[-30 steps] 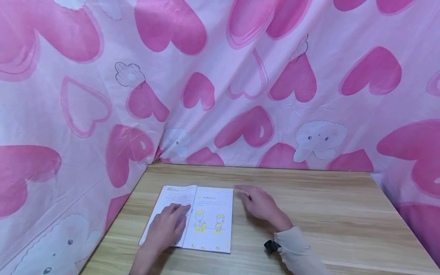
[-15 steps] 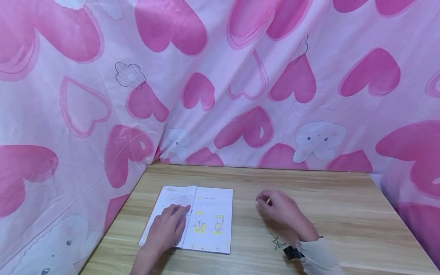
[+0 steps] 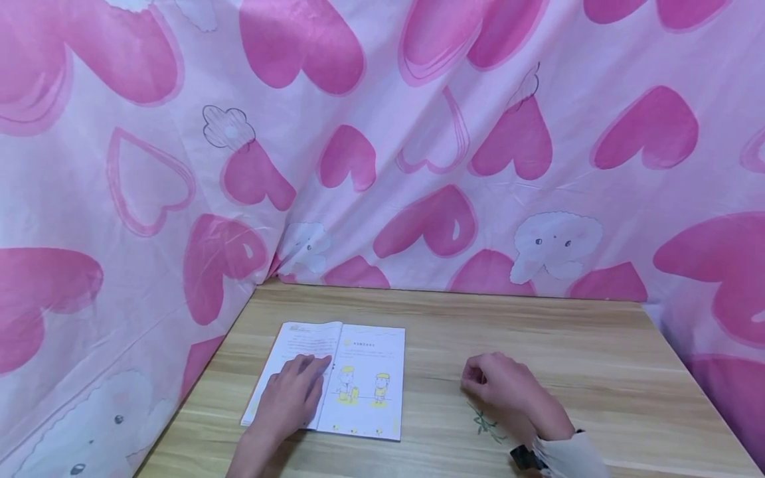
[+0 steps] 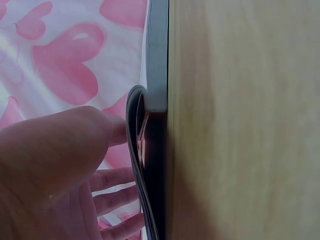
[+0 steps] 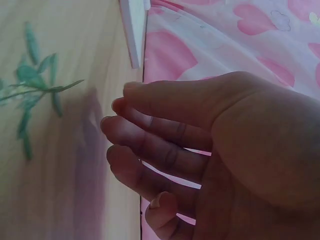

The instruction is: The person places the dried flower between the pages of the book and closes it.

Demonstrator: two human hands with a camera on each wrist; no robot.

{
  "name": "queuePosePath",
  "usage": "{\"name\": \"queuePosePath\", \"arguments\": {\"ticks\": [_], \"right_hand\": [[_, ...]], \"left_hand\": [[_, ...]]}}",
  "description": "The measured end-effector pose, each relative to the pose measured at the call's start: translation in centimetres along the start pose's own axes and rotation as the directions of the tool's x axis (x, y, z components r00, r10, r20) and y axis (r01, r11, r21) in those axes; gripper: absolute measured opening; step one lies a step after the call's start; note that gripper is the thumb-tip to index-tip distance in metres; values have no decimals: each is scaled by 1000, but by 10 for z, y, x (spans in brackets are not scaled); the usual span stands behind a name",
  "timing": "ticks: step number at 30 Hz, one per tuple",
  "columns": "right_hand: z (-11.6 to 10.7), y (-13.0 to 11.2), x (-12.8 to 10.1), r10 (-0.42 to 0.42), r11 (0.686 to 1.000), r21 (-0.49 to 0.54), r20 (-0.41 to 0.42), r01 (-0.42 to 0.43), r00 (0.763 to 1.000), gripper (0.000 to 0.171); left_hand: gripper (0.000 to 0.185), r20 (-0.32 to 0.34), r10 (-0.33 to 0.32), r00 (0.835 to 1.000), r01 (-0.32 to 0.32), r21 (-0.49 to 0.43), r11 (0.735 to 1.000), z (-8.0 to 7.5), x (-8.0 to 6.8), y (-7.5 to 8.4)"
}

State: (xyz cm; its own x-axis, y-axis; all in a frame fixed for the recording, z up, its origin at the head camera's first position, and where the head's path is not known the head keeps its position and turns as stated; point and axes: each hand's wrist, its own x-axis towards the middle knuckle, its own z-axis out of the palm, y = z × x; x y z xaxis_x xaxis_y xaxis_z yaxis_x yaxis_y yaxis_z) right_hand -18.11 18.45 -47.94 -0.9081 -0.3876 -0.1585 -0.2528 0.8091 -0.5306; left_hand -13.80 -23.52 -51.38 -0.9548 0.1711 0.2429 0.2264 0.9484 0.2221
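An open book (image 3: 373,378) lies at the left of the table, its right page showing two yellow-and-black cartoon figures. My left hand (image 3: 289,392) rests flat across the left page, fingertips near the spine. In the left wrist view, the left thumb and fingers (image 4: 117,192) press on the curved pages from above. To the right of the book, my right hand (image 3: 508,385) hovers over the wood with loosely bent fingers and nothing between them. Just below its fingertips is a small green leafy sprig (image 3: 487,425), also visible beside the hand in the right wrist view (image 5: 40,87).
The wooden table (image 3: 597,372) meets a pink heart-patterned cloth (image 3: 424,226) at its back and sides. A black band (image 3: 526,458) with a light sleeve (image 3: 574,455) is at my right wrist.
My right hand has drawn away from the book's right edge, moving right and toward me. The green sprig, hidden at first, has come into view. My left hand stays on the page.
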Motion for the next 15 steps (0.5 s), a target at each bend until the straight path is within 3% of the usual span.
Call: {"name": "queuePosePath", "arguments": {"ticks": [8, 15], "right_hand": [[6, 6, -16, -14, 1000, -23, 17, 15, 1000, 23], [9, 3, -21, 21, 998, -62, 17, -20, 1000, 20]], "left_hand": [[45, 6, -6, 1000, 6, 1, 1000, -1, -1, 2], [45, 37, -27, 999, 27, -5, 1000, 0, 1, 2]]}}
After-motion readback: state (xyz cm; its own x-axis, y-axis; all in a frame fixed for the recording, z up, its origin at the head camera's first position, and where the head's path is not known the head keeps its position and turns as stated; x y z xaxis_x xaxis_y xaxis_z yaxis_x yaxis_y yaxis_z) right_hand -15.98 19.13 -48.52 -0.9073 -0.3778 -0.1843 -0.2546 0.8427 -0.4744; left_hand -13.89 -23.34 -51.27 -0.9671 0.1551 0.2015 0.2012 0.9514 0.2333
